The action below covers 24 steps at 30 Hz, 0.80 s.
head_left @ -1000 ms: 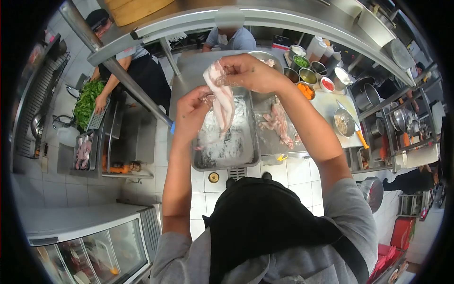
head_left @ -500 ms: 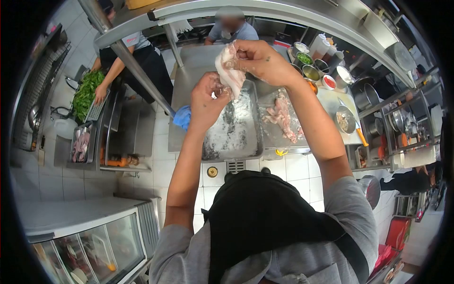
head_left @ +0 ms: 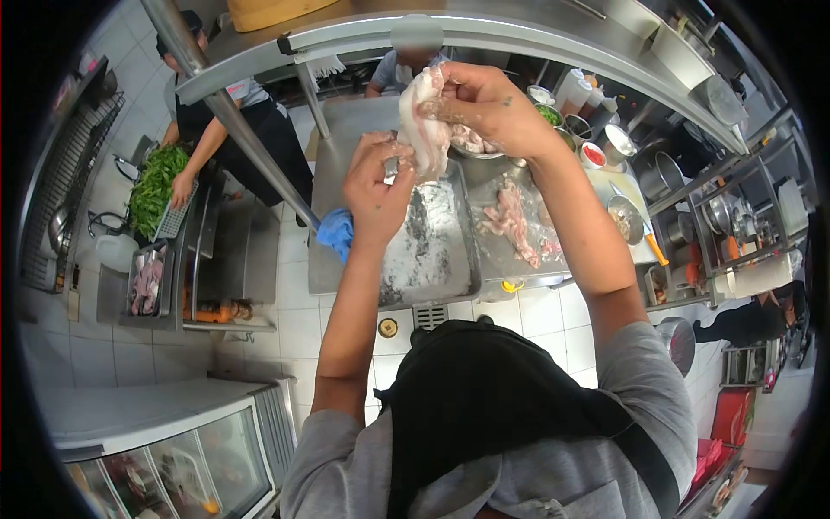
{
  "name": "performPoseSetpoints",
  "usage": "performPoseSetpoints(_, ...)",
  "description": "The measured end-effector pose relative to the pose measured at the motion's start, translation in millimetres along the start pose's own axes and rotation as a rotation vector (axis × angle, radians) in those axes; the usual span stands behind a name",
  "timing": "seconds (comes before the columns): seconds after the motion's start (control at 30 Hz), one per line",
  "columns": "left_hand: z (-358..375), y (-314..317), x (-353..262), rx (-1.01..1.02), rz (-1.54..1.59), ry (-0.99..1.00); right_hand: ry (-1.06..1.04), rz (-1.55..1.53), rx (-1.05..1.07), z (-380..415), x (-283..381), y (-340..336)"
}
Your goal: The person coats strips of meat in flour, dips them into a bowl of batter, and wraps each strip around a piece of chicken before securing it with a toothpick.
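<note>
A floppy, pale strip of raw meat (head_left: 424,130), dusted with white powder, hangs above a metal tray (head_left: 475,268). My right hand (head_left: 497,111) pinches its upper end between thumb and fingers. At the strip's lower left edge, the curled fingers of my left hand (head_left: 379,183) hold it, with the fingertips partly hidden. White powder (head_left: 432,229) is spread unevenly over the tray's bottom, showing dark bare patches. To the right of the tray, more raw meat pieces (head_left: 512,223) lie on a clear plastic sheet. A bowl of meat (head_left: 471,141) is partly covered by my right hand.
A blue cloth (head_left: 335,232) lies at the table's left edge. Sauce bottles (head_left: 572,91), small containers and an orange-handled knife (head_left: 655,249) are at the right. A metal shelf rail (head_left: 484,33) crosses overhead. One person (head_left: 235,121) handles leafy greens (head_left: 160,190); another is behind the table.
The meat strip is stretched out a little more between my hands. My view has shifted slightly, bringing the bowl of meat behind my right hand into sight.
</note>
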<state>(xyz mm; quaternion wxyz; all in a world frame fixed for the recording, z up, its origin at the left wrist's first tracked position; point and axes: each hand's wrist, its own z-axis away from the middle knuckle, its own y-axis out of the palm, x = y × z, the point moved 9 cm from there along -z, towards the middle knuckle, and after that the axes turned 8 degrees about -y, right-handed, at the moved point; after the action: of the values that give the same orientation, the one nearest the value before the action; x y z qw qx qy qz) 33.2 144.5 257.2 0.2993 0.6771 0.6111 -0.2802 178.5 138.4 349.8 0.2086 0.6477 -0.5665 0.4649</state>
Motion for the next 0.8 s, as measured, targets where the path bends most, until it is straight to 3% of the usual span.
performPoseSetpoints(0.33, -8.0, 6.7, -6.8, -0.009, -0.013, -0.039, -0.022, 0.049, -0.015, -8.9, 11.1, -6.4)
performPoseSetpoints(0.4, -10.2, 10.5, -11.6, 0.013, 0.055, 0.071, -0.023, 0.018, -0.031, -10.5, 6.8, -9.8)
performPoseSetpoints(0.53, -11.7, 24.8, -0.3, 0.087, 0.146, 0.060, 0.060, -0.073, -0.095, -8.9, -2.5, -17.1)
performPoseSetpoints(0.63, -15.1, 32.4, 3.8, 0.086, 0.280, 0.032, 0.086, -0.027, -0.084, -9.8, -11.0, -25.9)
performPoseSetpoints(0.8, -15.9, 50.6, 29.6, 0.153, 0.374, -0.182, 0.097, -0.022, -0.086, -8.1, -10.1, -31.1)
